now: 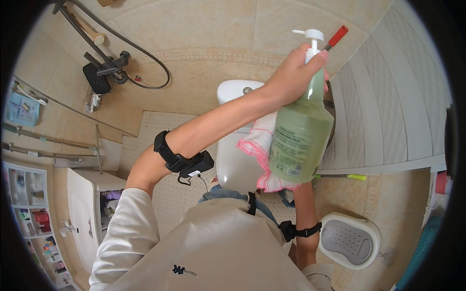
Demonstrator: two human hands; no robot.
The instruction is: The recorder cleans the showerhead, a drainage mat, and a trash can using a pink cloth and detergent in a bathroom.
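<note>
My left hand [296,72] grips the neck of a large, translucent green pump bottle [302,142], just below its white pump head. The bottle tilts slightly; printed writing and a code cover the side towards me. A white cloth with pink stitched edges [264,145] shows beside and below the bottle, partly hidden by it. My right forearm [305,211] reaches up behind the bottle's base. The bottle and cloth conceal my right hand, so its grasp cannot be seen. Beneath lies a white toilet [233,160] with its lid down and a round flush button on the tank.
A red-handled tool [338,36] stands by the wall behind the bottle. Grey slatted panel [386,109] lies to the right, with a white-and-grey plastic basin [347,240] below. At left are a shower hose [160,85], a wire basket [95,102] and a white cabinet [82,207].
</note>
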